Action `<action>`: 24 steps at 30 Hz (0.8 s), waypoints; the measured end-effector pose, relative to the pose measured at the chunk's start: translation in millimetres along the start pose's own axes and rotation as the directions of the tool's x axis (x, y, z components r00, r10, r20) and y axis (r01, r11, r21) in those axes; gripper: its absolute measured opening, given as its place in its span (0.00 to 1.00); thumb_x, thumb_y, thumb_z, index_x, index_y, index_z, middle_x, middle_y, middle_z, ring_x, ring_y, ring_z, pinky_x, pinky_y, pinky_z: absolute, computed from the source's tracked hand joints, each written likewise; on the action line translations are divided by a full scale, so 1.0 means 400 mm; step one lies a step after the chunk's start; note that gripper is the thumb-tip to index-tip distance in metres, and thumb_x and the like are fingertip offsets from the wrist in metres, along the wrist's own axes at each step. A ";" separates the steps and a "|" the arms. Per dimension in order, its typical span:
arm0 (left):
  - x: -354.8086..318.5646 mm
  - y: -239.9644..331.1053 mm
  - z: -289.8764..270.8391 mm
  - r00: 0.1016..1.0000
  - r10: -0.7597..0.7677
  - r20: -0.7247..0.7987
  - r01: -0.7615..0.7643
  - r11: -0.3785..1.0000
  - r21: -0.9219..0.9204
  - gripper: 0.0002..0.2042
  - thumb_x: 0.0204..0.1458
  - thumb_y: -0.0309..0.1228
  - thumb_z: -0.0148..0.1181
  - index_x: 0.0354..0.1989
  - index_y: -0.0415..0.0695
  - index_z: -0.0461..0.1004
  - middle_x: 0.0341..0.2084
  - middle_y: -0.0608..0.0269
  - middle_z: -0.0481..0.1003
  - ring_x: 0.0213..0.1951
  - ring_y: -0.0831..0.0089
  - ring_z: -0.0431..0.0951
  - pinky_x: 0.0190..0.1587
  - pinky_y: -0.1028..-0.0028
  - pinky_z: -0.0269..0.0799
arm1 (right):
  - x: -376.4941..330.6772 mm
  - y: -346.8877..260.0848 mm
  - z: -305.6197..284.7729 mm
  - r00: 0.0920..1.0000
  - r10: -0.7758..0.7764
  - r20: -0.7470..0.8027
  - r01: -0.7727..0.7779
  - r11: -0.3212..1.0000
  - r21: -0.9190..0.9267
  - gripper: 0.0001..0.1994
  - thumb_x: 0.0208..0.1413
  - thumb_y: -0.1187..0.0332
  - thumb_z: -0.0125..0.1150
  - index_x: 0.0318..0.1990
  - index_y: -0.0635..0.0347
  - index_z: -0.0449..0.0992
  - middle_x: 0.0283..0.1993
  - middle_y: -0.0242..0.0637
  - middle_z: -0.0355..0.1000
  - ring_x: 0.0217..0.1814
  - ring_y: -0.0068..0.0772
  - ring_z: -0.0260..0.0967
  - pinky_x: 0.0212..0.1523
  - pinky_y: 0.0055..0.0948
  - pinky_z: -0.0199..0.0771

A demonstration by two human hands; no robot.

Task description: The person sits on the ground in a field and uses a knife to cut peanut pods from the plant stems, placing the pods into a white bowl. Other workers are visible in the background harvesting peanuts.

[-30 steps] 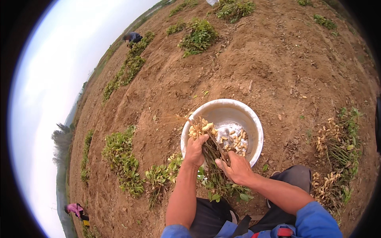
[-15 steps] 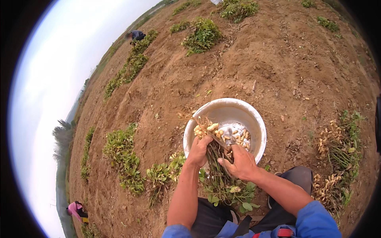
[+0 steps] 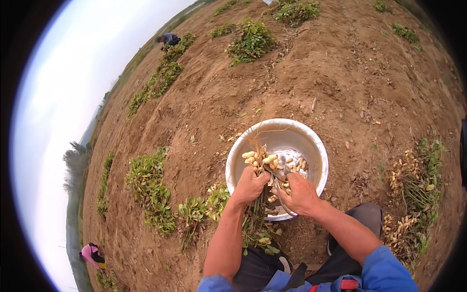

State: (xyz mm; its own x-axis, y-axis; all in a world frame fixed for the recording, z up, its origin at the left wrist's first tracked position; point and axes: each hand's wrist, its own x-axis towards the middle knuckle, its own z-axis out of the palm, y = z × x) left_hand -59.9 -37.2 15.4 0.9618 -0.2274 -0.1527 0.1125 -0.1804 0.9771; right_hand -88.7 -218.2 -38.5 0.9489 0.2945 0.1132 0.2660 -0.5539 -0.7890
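My left hand (image 3: 251, 185) is closed round the stems of a peanut plant (image 3: 254, 216). Its roots and pale pods (image 3: 258, 159) stick up over the left part of a metal basin (image 3: 318, 146), while the leafy end hangs down toward my legs. Fingers curled, my right hand (image 3: 297, 193) grips a grey metal tool with a long curved loop, which looks like a pair of scissors (image 3: 281, 194). The tool lies against the stems just below the pods; its blades are partly hidden. Several loose peanuts (image 3: 300, 164) rest on the basin's floor.
To the right, a heap of pulled peanut plants (image 3: 413, 190) shows its pods. Leafy plants (image 3: 151, 187) lie to the left, with more clumps (image 3: 250, 41) farther off. One person (image 3: 169, 40) bends at the far left; another in pink (image 3: 90, 254) is at the lower left.
My left hand has shifted slightly right, nearer my right hand. The plant's stems and leafy end have swung left, and the tool's curved loop shows more plainly.
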 end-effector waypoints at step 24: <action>0.012 -0.030 -0.048 0.973 -0.156 -0.167 0.110 0.960 -0.256 0.09 0.55 0.31 0.61 0.38 0.38 0.76 0.26 0.66 0.76 0.26 0.78 0.73 0.31 0.73 0.72 | 0.013 0.040 -0.010 0.881 0.124 0.457 -0.392 0.732 0.557 0.36 0.63 0.36 0.44 0.50 0.69 0.71 0.32 0.37 0.67 0.30 0.32 0.69 0.34 0.36 0.72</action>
State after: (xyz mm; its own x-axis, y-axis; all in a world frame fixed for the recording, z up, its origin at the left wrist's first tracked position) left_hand -52.0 -17.7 5.7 0.9604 -0.0332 -0.2766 0.2780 0.0472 0.9594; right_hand -78.8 -228.7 -48.2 0.7915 0.5463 -0.2740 -0.2719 -0.0868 -0.9584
